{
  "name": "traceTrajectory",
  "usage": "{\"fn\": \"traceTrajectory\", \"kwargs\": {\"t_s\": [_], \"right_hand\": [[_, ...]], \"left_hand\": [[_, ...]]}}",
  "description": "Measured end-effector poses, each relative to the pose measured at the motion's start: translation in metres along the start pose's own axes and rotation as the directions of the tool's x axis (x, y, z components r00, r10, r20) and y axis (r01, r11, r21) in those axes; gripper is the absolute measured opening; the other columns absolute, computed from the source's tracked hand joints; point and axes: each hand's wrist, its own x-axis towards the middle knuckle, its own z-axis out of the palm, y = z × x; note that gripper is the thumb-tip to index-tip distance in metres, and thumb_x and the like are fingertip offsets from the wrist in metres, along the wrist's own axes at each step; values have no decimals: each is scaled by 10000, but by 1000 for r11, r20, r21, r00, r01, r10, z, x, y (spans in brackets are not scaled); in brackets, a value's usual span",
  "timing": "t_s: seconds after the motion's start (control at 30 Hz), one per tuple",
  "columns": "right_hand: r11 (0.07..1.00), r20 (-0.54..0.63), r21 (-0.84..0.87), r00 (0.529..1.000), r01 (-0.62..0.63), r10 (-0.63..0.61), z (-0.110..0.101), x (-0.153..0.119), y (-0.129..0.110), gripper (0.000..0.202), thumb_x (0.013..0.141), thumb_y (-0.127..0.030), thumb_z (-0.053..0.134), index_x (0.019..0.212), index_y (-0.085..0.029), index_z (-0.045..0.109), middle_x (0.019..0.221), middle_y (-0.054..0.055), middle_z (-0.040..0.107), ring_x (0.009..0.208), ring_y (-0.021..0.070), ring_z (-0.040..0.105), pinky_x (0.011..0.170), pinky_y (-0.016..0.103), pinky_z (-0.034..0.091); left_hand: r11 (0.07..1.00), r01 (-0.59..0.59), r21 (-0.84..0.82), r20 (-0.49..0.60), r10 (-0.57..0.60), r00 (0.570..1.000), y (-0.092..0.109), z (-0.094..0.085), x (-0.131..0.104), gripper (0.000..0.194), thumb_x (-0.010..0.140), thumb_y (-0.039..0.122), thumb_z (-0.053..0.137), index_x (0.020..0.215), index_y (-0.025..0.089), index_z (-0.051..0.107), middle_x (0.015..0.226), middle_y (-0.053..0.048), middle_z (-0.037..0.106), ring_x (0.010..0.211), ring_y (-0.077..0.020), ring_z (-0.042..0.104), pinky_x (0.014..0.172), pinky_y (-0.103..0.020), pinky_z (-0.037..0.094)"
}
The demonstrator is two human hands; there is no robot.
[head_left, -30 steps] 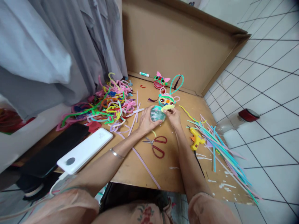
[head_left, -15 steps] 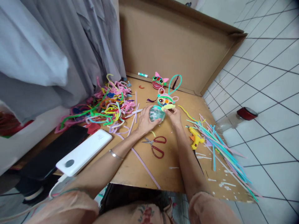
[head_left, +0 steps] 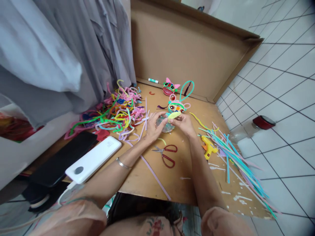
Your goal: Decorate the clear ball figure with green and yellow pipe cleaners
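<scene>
My left hand (head_left: 155, 127) is closed round the left side of a clear ball with teal trim (head_left: 167, 127), its thumb near the top. A pale yellow-green fuzzy piece (head_left: 174, 115) lies across the ball's upper edge, pinched by the fingers of my right hand (head_left: 183, 124). Just behind the ball sits a colourful animal head with pink loop ears (head_left: 176, 106). Red-handled scissors (head_left: 167, 155) lie spread on the table in front of my hands.
Tangled pipe cleaners (head_left: 118, 111) heap at the left, beside a white power bank (head_left: 93, 160). At the right are a yellow glue gun (head_left: 208, 147) and straight pipe cleaners (head_left: 242, 167). A pink-eared head (head_left: 169, 88) stands near the cardboard wall (head_left: 192, 49).
My left thumb has moved up to the yellow-green piece, and my two hands are closer together. The piece now covers more of the ball's top. The whole view has shifted slightly.
</scene>
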Motion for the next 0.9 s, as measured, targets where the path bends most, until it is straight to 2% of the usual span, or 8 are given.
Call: {"fn": "traceTrajectory", "kwargs": {"t_s": [0.17, 0.3, 0.4, 0.53, 0.67, 0.9], "right_hand": [[998, 74, -48, 997, 36, -32, 8, -5, -10, 352, 554, -470, 811, 652, -171, 653, 604, -5, 642, 572, 123, 547, 580, 263, 468], [991, 44, -95, 995, 98, -95, 13, -6, -12, 329, 636, -479, 740, 609, -182, 602, 595, -5, 607, 577, 121, 521, 589, 261, 442], [990, -12, -75, 992, 121, -123, 16, -5, -8, 322, 626, -470, 733, 616, -191, 573, 574, -22, 562, 563, 117, 488, 568, 256, 407], [989, -8, -99, 993, 113, -115, 16, -3, -5, 355, 620, -479, 724, 582, -200, 507, 552, -40, 503, 546, 105, 434, 559, 252, 368], [977, 65, -175, 992, 119, -109, 15, -5, -8, 360, 641, -473, 702, 564, -198, 484, 537, -49, 454, 529, 93, 392, 534, 244, 316], [940, 151, -298, 981, 166, -126, 19, -8, -10, 383, 690, -488, 672, 545, -190, 481, 531, -46, 456, 536, 89, 386, 528, 238, 299]], "left_hand": [[981, 117, -158, 21, -115, 993, 1, 1, 2, 312, 876, 461, 548, 796, 170, 624, 742, -32, 619, 726, -164, 555, 694, -288, 445], [938, 195, -287, 38, -192, 981, -1, 5, 1, 349, 863, 496, 550, 775, 161, 591, 682, -3, 560, 643, -131, 494, 612, -247, 407], [922, 214, -322, 59, -206, 977, 1, 6, 0, 355, 856, 508, 555, 782, 163, 587, 684, 2, 543, 634, -127, 477, 596, -239, 389], [924, 219, -314, 92, -200, 975, 5, 2, 1, 340, 850, 491, 570, 762, 163, 578, 674, 7, 538, 618, -123, 472, 585, -238, 379], [938, 196, -287, 98, -175, 980, 8, -2, 3, 310, 870, 469, 549, 846, 164, 597, 733, -4, 583, 659, -130, 508, 616, -243, 404], [947, 160, -278, 70, -147, 987, 3, -2, 2, 352, 881, 510, 520, 791, 173, 565, 714, -3, 547, 677, -139, 493, 640, -256, 393]]}}
